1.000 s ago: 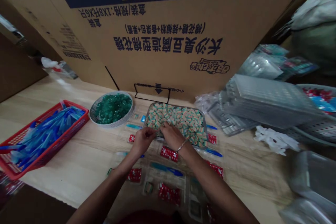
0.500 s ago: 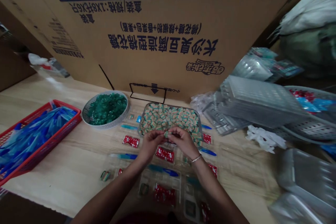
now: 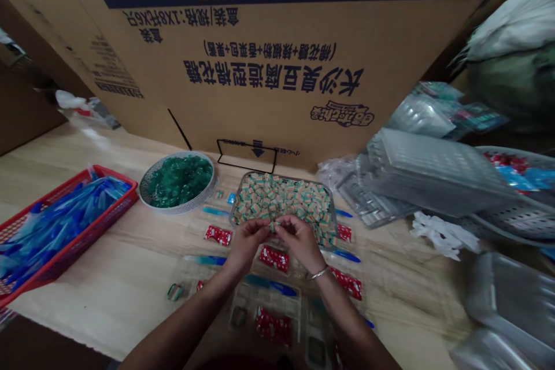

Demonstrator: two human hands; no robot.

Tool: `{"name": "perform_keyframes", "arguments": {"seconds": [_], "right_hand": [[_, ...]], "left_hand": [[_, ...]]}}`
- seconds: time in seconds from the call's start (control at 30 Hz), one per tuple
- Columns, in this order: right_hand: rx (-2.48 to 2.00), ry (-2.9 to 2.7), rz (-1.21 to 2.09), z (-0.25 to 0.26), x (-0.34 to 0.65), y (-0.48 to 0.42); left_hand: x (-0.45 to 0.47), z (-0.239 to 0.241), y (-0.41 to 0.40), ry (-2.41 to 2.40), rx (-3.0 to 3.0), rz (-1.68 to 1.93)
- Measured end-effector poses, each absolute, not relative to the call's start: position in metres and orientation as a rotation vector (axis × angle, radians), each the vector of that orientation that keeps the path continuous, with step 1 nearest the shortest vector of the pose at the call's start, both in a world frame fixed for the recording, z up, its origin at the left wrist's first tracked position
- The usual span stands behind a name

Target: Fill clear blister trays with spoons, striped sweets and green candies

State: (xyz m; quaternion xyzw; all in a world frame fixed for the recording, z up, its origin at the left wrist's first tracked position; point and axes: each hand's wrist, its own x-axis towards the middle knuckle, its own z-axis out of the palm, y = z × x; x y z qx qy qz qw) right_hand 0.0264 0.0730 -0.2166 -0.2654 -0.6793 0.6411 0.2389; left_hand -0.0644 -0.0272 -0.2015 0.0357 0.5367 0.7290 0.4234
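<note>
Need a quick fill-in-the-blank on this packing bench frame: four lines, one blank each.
The round basket holds ___ wrapped candies.
The blue plastic pieces lie in the ___ crate.
The left hand and right hand pinch one small piece at the near edge of the ___ of striped pieces.
The bracelet is on the ___ wrist.
Missing: green; red; tray; right.

Matt wooden table, cardboard box
</note>
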Motion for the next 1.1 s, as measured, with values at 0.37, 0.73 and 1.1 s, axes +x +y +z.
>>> {"name": "perform_keyframes", "arguments": {"seconds": [0.37,0.73,1.1], "right_hand": [[-0.621,-2.448,1.132,-0.207,0.005,0.076],[-0.566,-2.525,0.993,-0.202,-0.017,0.087],[-0.608,-2.14,1.558,-0.205,0.013,0.052]], "left_hand": [[-0.078,-0.207,-0.053,1.468,0.026,1.851],[-0.086,-0.211,-0.057,1.525,-0.057,1.838],[-0.065,-0.201,-0.052,1.413,0.043,1.931]]}}
